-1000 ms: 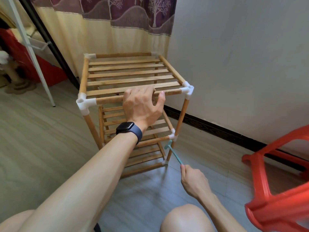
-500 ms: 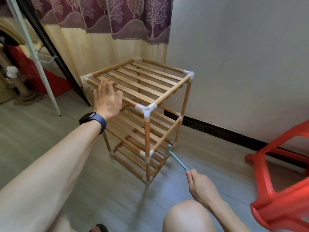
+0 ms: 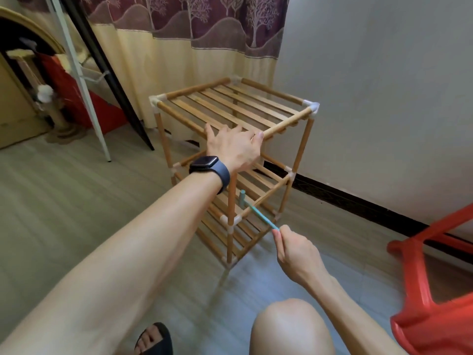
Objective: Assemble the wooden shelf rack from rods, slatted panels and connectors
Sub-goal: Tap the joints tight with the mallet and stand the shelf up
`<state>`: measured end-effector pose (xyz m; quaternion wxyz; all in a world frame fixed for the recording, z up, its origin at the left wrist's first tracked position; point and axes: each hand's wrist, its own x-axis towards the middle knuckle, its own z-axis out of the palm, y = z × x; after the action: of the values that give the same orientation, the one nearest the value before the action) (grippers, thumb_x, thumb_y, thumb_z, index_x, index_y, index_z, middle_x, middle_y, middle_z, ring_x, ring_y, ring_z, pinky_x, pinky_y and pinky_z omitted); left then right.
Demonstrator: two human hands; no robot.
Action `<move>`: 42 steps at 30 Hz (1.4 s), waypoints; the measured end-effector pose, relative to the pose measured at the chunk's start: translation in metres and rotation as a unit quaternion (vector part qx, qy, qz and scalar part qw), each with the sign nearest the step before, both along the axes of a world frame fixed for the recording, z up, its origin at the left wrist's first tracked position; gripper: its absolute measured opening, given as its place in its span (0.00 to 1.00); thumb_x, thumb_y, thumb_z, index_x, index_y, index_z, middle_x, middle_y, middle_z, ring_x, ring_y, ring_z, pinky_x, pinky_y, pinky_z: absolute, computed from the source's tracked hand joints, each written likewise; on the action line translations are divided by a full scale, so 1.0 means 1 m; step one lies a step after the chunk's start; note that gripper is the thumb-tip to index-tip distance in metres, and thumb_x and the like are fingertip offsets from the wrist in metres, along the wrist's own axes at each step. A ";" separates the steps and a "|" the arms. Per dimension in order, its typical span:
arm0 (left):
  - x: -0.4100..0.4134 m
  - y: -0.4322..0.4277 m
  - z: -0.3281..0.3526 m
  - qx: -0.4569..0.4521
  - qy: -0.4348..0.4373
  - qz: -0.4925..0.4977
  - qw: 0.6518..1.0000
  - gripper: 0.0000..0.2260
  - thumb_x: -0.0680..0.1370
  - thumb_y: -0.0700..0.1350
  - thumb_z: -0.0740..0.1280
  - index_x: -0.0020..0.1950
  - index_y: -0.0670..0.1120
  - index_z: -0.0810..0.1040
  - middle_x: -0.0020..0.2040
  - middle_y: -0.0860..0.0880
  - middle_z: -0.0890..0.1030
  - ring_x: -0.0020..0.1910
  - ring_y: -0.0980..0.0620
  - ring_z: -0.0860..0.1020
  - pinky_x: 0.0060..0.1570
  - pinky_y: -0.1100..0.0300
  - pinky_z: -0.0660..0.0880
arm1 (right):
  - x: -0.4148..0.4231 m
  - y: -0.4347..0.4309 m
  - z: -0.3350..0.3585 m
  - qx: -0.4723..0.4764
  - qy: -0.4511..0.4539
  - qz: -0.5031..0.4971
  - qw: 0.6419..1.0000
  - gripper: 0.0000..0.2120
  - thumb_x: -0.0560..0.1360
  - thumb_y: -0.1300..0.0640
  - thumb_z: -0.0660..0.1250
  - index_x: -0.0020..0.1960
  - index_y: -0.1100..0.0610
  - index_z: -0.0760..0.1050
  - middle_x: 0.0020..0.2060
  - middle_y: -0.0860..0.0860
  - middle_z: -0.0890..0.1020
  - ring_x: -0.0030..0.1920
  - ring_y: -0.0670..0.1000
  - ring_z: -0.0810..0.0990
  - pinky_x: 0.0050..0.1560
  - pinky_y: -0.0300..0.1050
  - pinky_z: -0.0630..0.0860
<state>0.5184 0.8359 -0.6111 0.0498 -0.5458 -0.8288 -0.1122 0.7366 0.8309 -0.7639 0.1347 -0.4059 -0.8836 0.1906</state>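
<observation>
- The shelf rack (image 3: 243, 103) is standing upright on the floor (image 3: 76, 201), one corner turned toward the camera, its far side near the wall (image 3: 384, 98) and the curtain (image 3: 192, 60).
- All three slatted tiers, the uprights and the white corner pieces are showing in place; no loose rods or panels are appearing in view.
- The left hand (image 3: 234, 149), with a watch (image 3: 208, 165) on its wrist, is lying over the near top corner of the frame. Its fingers are curling over the corner and gripping it, and they are hiding the joint beneath.
- The right hand (image 3: 298, 252) is clenching the thin handle of a small teal mallet (image 3: 242, 197). The mallet head is hanging just above the lower tier, beside the near upright and close to the white connector (image 3: 231, 221).
- Judgement: assembly is looking close to complete, and the step in hand is seating the joints by tapping.
- Judgement: the next move is calling for a short, controlled blow squarely on a connector, not on a rod or a slat, while the left hand is bracing the frame against tipping.
- A red chair (image 3: 435, 290) is lying at the right, well apart from the work.
</observation>
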 end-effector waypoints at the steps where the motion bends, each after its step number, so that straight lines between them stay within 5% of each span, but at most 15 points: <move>1: 0.000 0.001 -0.001 0.005 -0.001 -0.005 1.000 0.25 0.84 0.59 0.44 0.68 0.55 0.76 0.65 0.50 0.78 0.70 0.42 0.70 0.73 0.31 0.50 | 0.000 0.000 -0.001 0.016 0.071 -0.011 0.997 0.15 0.84 0.44 0.47 0.42 0.51 0.60 0.30 0.46 0.71 0.30 0.54 0.71 0.32 0.52 0.68; 3: -0.002 0.002 -0.001 0.012 -0.012 -0.013 1.000 0.25 0.85 0.58 0.44 0.66 0.55 0.77 0.65 0.50 0.78 0.69 0.42 0.71 0.72 0.33 0.52 | 0.000 -0.002 -0.006 0.030 0.117 -0.034 0.992 0.14 0.84 0.45 0.46 0.43 0.50 0.60 0.30 0.45 0.70 0.29 0.55 0.73 0.30 0.52 0.70; 7: -0.005 0.001 -0.001 0.015 -0.015 -0.011 1.000 0.24 0.85 0.58 0.45 0.68 0.55 0.77 0.68 0.48 0.76 0.70 0.42 0.70 0.72 0.36 0.53 | -0.003 -0.002 -0.021 -0.057 -0.125 -0.020 0.990 0.15 0.85 0.45 0.45 0.50 0.53 0.64 0.44 0.54 0.80 0.46 0.62 0.80 0.41 0.52 0.70; 8: -0.004 0.001 -0.002 0.014 -0.016 -0.013 1.000 0.24 0.85 0.58 0.45 0.67 0.55 0.77 0.66 0.49 0.77 0.69 0.42 0.71 0.72 0.36 0.54 | -0.004 0.001 -0.020 -0.049 -0.120 -0.023 0.991 0.15 0.85 0.45 0.45 0.48 0.53 0.63 0.41 0.52 0.79 0.43 0.61 0.79 0.40 0.51 0.69; 11: -0.007 0.003 -0.002 0.020 -0.018 -0.020 0.999 0.24 0.85 0.59 0.44 0.65 0.56 0.78 0.59 0.50 0.78 0.66 0.43 0.72 0.70 0.36 0.56 | -0.009 -0.003 -0.013 0.004 0.077 -0.053 0.996 0.14 0.84 0.46 0.46 0.44 0.51 0.61 0.31 0.46 0.71 0.30 0.53 0.72 0.32 0.49 0.66; 15: -0.009 0.000 -0.002 0.019 -0.022 -0.031 0.999 0.23 0.85 0.59 0.45 0.68 0.56 0.76 0.58 0.51 0.79 0.64 0.44 0.73 0.70 0.37 0.59 | -0.015 -0.003 -0.017 -0.045 -0.088 -0.014 0.995 0.16 0.85 0.45 0.45 0.49 0.53 0.65 0.39 0.52 0.78 0.40 0.59 0.77 0.38 0.50 0.68; 19: -0.013 -0.001 -0.003 0.022 -0.022 -0.041 0.999 0.21 0.84 0.62 0.48 0.69 0.60 0.74 0.58 0.53 0.79 0.63 0.46 0.73 0.69 0.39 0.60 | -0.017 -0.007 -0.018 -0.006 0.054 -0.020 0.998 0.15 0.84 0.46 0.46 0.44 0.50 0.62 0.32 0.46 0.73 0.33 0.56 0.75 0.34 0.51 0.69; 23: -0.019 -0.003 -0.001 0.003 -0.036 -0.047 0.998 0.20 0.83 0.65 0.51 0.70 0.62 0.73 0.61 0.54 0.78 0.65 0.47 0.72 0.69 0.41 0.59 | -0.013 -0.006 -0.028 -0.041 -0.223 0.045 0.973 0.19 0.85 0.45 0.44 0.57 0.56 0.68 0.52 0.58 0.81 0.53 0.63 0.80 0.44 0.51 0.67; 24: -0.021 -0.004 -0.002 -0.004 -0.045 -0.057 0.997 0.20 0.83 0.64 0.52 0.70 0.62 0.73 0.62 0.54 0.78 0.66 0.47 0.71 0.69 0.41 0.59 | -0.009 -0.006 -0.031 -0.049 -0.234 0.043 0.970 0.19 0.85 0.45 0.43 0.56 0.55 0.68 0.54 0.58 0.81 0.54 0.63 0.80 0.44 0.52 0.67; 30: -0.052 -0.042 0.023 -0.077 -0.106 -0.118 0.984 0.19 0.85 0.57 0.56 0.76 0.58 0.67 0.78 0.53 0.66 0.77 0.47 0.62 0.75 0.41 0.48 | 0.009 -0.002 -0.022 -0.058 -0.160 -0.025 0.985 0.18 0.85 0.43 0.44 0.48 0.53 0.64 0.50 0.59 0.82 0.52 0.64 0.79 0.43 0.52 0.69; 36: -0.093 -0.091 0.027 -0.060 0.038 -0.007 0.997 0.14 0.83 0.46 0.60 0.68 0.52 0.74 0.67 0.50 0.76 0.68 0.46 0.70 0.73 0.39 0.59 | 0.022 0.009 -0.015 -0.033 -0.109 -0.096 0.989 0.17 0.84 0.44 0.43 0.45 0.52 0.61 0.45 0.56 0.82 0.45 0.62 0.79 0.41 0.52 0.71; 39: -0.087 -0.101 0.015 -0.046 0.047 0.027 0.997 0.22 0.82 0.51 0.62 0.75 0.47 0.68 0.74 0.45 0.71 0.74 0.44 0.67 0.74 0.40 0.61 | 0.027 0.000 -0.020 -0.001 -0.135 -0.094 0.986 0.17 0.84 0.44 0.44 0.45 0.52 0.61 0.43 0.53 0.81 0.44 0.62 0.80 0.40 0.52 0.71; 42: -0.047 -0.081 0.006 -0.004 0.010 -0.038 0.999 0.28 0.83 0.58 0.59 0.81 0.50 0.59 0.80 0.49 0.61 0.80 0.48 0.57 0.78 0.42 0.53 | 0.028 -0.009 -0.031 0.013 -0.169 -0.077 0.983 0.17 0.84 0.43 0.43 0.47 0.52 0.62 0.45 0.53 0.82 0.47 0.61 0.80 0.42 0.52 0.74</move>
<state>0.4717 0.7553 -0.6051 0.0518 -0.5785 -0.8072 -0.1049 0.7642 0.8216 -0.7949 0.0030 -0.4973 -0.8621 0.0972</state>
